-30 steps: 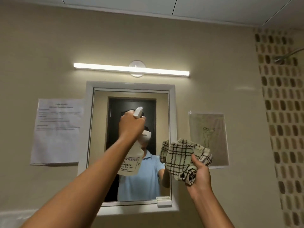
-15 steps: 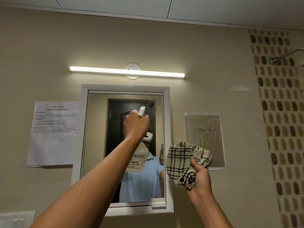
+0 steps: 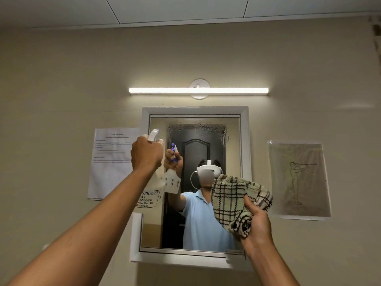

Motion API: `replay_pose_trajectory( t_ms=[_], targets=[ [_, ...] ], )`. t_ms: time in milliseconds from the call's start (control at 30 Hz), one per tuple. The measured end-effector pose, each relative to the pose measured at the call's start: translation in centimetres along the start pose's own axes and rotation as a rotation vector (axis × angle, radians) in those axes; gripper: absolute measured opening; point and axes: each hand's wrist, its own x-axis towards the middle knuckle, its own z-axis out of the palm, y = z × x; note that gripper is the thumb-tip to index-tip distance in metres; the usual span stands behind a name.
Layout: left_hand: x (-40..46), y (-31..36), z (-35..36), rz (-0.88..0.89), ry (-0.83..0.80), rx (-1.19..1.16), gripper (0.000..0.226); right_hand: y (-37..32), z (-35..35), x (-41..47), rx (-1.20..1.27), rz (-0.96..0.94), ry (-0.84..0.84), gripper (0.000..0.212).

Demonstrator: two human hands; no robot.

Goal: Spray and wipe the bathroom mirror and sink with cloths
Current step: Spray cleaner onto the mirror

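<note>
A white-framed mirror (image 3: 233, 141) hangs on the beige wall, with a band of spray droplets across the top of its glass. My left hand (image 3: 146, 154) grips the neck of a translucent white spray bottle (image 3: 150, 198), nozzle aimed at the mirror's upper left. My right hand (image 3: 258, 223) holds a bunched cream cloth with dark checks (image 3: 235, 201) in front of the mirror's lower right. The sink is out of view.
A lit tube light (image 3: 199, 90) runs above the mirror. A printed notice (image 3: 111, 162) is stuck to the wall on the left, and a sketch in a plastic sleeve (image 3: 299, 180) on the right. Mosaic tiles (image 3: 377, 38) edge the far right.
My left hand has swept the spray bottle from the mirror's upper right to its upper left. A band of droplets now covers the top of the glass. The cloth stays in my right hand.
</note>
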Motion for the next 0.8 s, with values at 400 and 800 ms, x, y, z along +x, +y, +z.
replay_pose_trajectory(
  t_ms=[400,800],
  targets=[
    [-4.2,-5.6,-2.4,-0.088,-0.059,-0.02,0.017,2.0,0.1,-0.6,-0.017,0.006,0.004,0.03],
    [-9.4,-2.8,4.7,-0.015,-0.208,-0.113,0.013,-0.6,-3.5,-1.3,-0.027,-0.036,0.099,0.031]
  ],
)
